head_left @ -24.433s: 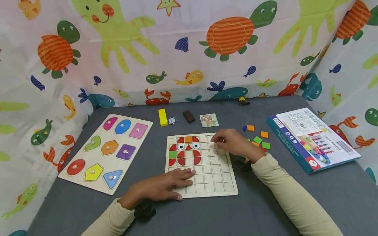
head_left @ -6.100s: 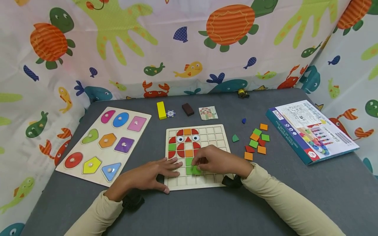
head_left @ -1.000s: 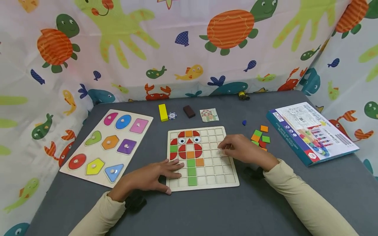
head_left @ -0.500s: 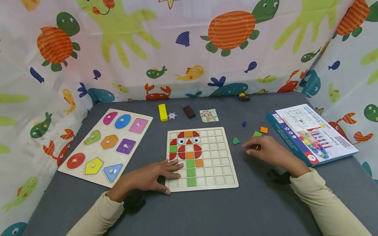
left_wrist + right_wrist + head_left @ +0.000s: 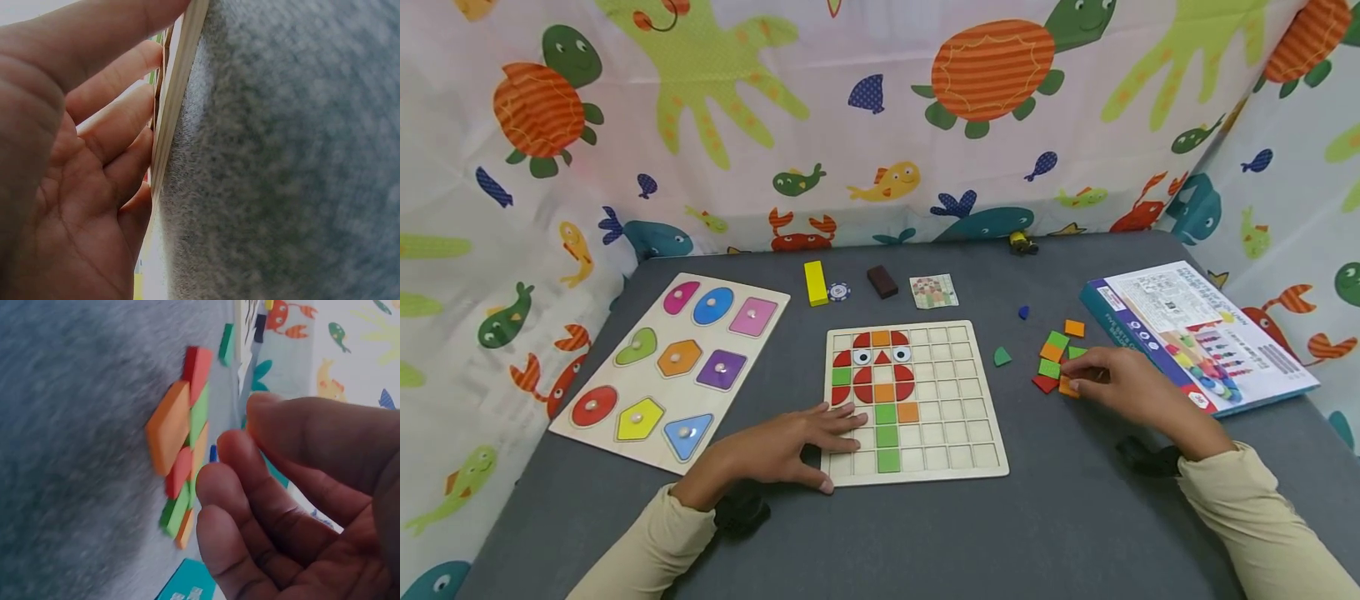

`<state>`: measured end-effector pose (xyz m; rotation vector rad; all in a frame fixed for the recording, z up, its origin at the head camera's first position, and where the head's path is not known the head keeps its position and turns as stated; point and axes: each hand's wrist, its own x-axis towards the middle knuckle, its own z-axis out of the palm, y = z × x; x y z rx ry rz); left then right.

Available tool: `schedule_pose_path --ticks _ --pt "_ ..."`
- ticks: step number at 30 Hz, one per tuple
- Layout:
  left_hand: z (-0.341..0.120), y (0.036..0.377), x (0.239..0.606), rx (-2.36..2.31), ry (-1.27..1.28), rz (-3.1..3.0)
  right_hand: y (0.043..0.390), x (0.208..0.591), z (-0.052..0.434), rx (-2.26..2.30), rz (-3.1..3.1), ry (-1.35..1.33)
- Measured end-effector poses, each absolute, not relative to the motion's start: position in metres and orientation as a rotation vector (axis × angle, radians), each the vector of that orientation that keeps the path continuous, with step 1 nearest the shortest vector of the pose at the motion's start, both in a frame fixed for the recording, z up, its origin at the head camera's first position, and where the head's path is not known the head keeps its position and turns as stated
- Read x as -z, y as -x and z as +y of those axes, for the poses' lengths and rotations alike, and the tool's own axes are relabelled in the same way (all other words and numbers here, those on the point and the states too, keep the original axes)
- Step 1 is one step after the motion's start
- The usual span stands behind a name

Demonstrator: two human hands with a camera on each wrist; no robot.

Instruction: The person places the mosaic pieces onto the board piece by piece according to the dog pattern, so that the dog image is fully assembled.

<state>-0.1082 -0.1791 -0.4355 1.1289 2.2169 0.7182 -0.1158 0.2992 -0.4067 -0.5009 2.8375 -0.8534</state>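
A wooden grid board lies in the middle of the table, partly filled with red, orange and green pieces and two eye pieces. My left hand rests on its left edge, fingers spread over the lower-left squares. To the right, my right hand is over a cluster of small tiles, nearest an orange tile. In the right wrist view its fingers bend loosely, with nothing visible between them. Beside the orange tile lie a red tile and a green tile; the hand partly covers the cluster in the head view.
A knobbed shape puzzle lies left. Behind the board are a yellow block, poker chip, dark brown block and picture card. A flat box lies right. A green quarter piece sits by the board.
Over the last second my right hand moves right, from the board to the loose tiles. Compared with the oldest frame, the board has gained a green column and orange squares. The left hand stays.
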Motion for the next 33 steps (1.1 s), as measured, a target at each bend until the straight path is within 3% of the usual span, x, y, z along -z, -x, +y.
schedule_pose_path --ticks 33 --pt "-0.179 0.108 0.436 -0.736 -1.14 2.213 0.118 0.416 0.286 0.789 2.784 0.554"
